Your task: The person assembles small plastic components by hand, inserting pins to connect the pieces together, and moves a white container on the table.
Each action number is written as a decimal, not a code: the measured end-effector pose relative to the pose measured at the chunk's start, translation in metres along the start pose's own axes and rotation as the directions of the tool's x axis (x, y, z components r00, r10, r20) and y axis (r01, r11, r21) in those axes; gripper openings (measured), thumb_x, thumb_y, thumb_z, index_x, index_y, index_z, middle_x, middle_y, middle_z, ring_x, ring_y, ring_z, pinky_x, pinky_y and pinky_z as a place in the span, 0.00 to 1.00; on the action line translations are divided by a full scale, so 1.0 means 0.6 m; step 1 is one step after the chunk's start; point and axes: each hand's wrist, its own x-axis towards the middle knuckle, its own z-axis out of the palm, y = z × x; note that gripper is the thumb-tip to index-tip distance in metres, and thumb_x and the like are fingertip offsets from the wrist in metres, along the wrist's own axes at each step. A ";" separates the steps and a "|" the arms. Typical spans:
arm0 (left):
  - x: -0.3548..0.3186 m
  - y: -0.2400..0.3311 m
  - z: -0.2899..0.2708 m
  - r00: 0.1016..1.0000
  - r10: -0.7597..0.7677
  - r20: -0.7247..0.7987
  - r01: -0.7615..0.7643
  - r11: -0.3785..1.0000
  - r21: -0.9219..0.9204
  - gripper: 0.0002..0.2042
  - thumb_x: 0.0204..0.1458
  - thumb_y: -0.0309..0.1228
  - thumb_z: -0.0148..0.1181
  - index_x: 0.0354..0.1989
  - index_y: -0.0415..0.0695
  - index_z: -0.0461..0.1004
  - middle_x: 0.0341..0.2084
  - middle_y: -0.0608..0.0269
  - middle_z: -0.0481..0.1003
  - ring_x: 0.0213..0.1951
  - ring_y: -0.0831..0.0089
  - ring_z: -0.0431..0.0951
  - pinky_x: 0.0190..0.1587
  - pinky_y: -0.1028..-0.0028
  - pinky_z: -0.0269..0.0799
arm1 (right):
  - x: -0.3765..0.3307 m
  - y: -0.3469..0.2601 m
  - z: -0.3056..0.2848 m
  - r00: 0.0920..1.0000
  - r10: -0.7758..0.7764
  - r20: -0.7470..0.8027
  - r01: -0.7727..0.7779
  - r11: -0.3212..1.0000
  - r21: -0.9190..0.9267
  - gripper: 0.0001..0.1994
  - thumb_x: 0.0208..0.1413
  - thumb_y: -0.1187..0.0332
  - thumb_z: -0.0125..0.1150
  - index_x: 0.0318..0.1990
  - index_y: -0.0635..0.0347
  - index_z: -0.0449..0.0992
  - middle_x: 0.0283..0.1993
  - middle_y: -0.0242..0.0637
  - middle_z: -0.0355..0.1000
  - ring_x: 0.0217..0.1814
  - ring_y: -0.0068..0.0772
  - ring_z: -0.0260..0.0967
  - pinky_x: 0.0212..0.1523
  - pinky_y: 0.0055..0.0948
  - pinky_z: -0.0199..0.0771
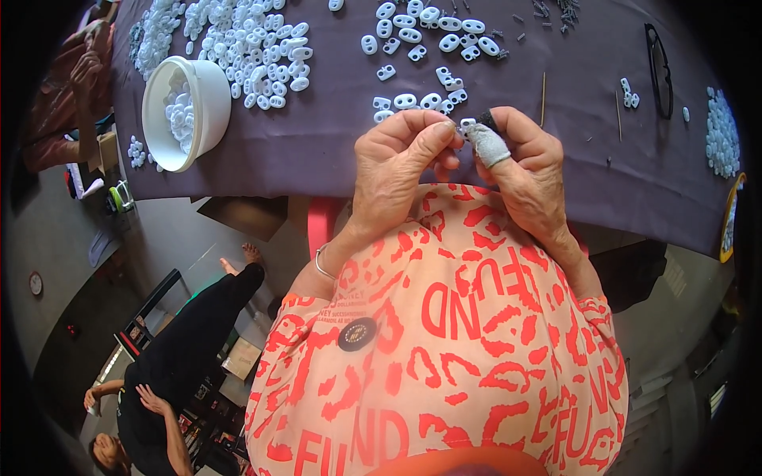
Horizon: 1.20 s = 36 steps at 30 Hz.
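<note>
Close in front of my chest, at the table's near edge, my two hands meet. My right hand, with a grey cloth cover on the thumb and a black one on a fingertip, pinches a small white plastic cord lock. My left hand is closed, thumb against forefinger, right beside that piece; whatever lies between its fingertips is too small to make out. Just beyond the hands lie several white cord locks with two holes each. More oval white pieces are scattered farther off, among small metal springs.
A white tub lies tilted at the left, holding white pieces, near a large heap of them. Rightward are a thin stick, black glasses and a pile of small pale parts. Another person is at the lower left.
</note>
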 end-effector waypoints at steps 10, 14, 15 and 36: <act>0.002 -0.003 0.001 1.000 -0.010 0.000 0.010 1.000 0.001 0.07 0.52 0.28 0.55 0.34 0.37 0.71 0.26 0.63 0.74 0.25 0.81 0.72 0.26 0.83 0.67 | 0.002 0.003 -0.001 1.000 0.001 0.011 -0.001 0.999 -0.039 0.05 0.53 0.75 0.53 0.36 0.65 0.71 0.23 0.22 0.65 0.21 0.08 0.56 0.21 0.11 0.55; 0.004 -0.008 0.003 1.000 -0.007 -0.018 0.007 1.000 -0.003 0.07 0.52 0.28 0.55 0.34 0.37 0.71 0.25 0.63 0.73 0.24 0.82 0.71 0.26 0.84 0.67 | 0.003 0.011 -0.001 0.999 -0.041 -0.001 0.041 0.997 -0.066 0.04 0.53 0.75 0.53 0.36 0.65 0.71 0.23 0.23 0.65 0.21 0.08 0.56 0.21 0.11 0.55; 0.005 -0.009 0.003 1.000 0.004 -0.022 -0.004 1.000 -0.002 0.07 0.52 0.28 0.55 0.34 0.37 0.71 0.25 0.63 0.73 0.24 0.82 0.71 0.26 0.84 0.67 | 0.003 0.010 -0.001 1.000 -0.021 -0.001 0.021 0.998 -0.061 0.04 0.53 0.74 0.53 0.36 0.65 0.71 0.23 0.23 0.65 0.21 0.08 0.56 0.21 0.11 0.56; 0.009 -0.012 0.002 1.000 0.024 -0.002 -0.024 1.000 0.017 0.08 0.52 0.29 0.54 0.35 0.37 0.70 0.25 0.64 0.72 0.24 0.82 0.70 0.26 0.83 0.67 | 0.007 0.015 -0.001 1.000 -0.028 -0.014 0.028 0.999 -0.016 0.04 0.53 0.75 0.53 0.35 0.65 0.70 0.22 0.23 0.65 0.21 0.09 0.56 0.21 0.11 0.56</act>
